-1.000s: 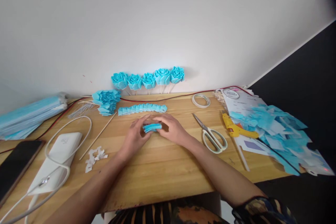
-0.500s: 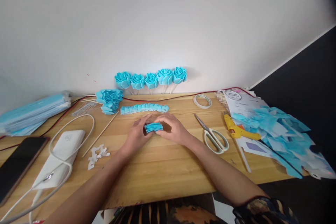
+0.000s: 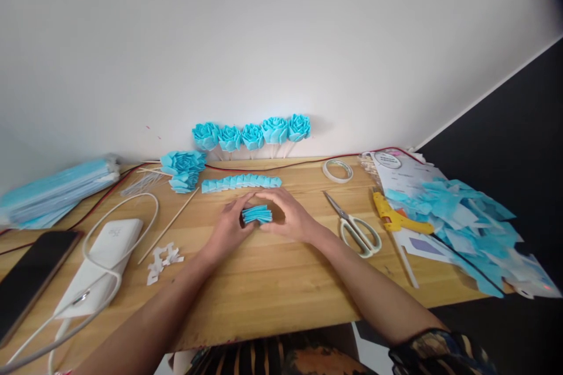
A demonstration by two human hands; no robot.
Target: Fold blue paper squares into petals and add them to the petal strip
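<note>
Between my two hands, over the middle of the wooden table, is a small stack of folded blue petals point(image 3: 257, 214), its pleated edges facing me. My left hand point(image 3: 231, 220) closes round the left end, thumb below and fingers above. From the other side my right hand point(image 3: 288, 214) curves about the stack, its fingers at the top and its thumb by the lower right corner. Just beyond my hands lies a row of overlapping folded blue petals point(image 3: 241, 182). Finished blue flowers point(image 3: 253, 136) on sticks lean against the wall, and more blue flowers point(image 3: 182, 169) lie to the left.
To the right are scissors point(image 3: 358, 233), a tape roll point(image 3: 338, 170), a yellow glue gun point(image 3: 398, 217) and a pile of blue pieces point(image 3: 466, 228). On the left are a stick point(image 3: 169, 224), white scraps point(image 3: 163, 261), a cabled power bank point(image 3: 108, 266), a phone point(image 3: 33, 278) and blue sheets point(image 3: 57, 187).
My right thumb has shifted slightly down and left along the stack's lower edge. The stack stays between my hands, and the things on the table keep their places.
</note>
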